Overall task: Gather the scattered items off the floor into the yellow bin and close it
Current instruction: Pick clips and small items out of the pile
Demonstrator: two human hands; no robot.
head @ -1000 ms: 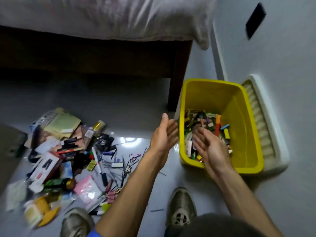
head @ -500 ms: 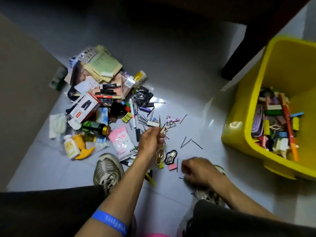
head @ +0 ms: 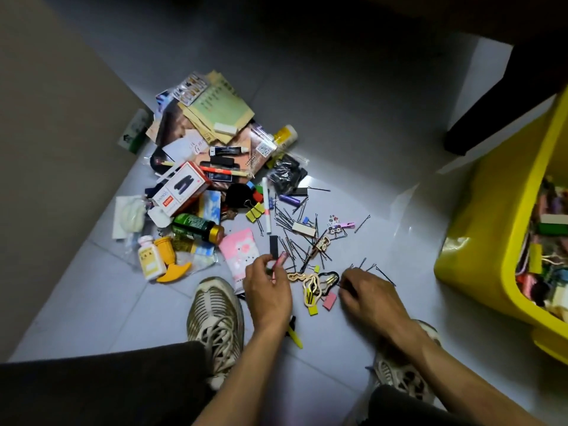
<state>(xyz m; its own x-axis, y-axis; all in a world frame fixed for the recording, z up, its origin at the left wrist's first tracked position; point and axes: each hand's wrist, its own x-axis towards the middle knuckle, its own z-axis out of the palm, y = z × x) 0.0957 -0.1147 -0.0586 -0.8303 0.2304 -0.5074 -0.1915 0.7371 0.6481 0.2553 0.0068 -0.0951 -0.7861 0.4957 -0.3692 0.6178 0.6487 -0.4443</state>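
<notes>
The yellow bin stands open at the right, partly filled with small coloured items. A pile of scattered things lies on the floor: papers, a white and red box, a green bottle, a pink packet, a white pen and several black hairpins. My left hand pinches a small pink clip just above the floor. My right hand is low on the floor beside beige and black hair clips, its fingers curled round dark hairpins.
A dark bed leg stands behind the bin. A beige wall or panel closes off the left side. My two shoes are planted on the grey tiles below the pile. A yellow marker lies between them.
One second ago both hands were open at the bin. They have since come down to the floor pile; the left has taken up the pink clip and the right has reached further forward.
</notes>
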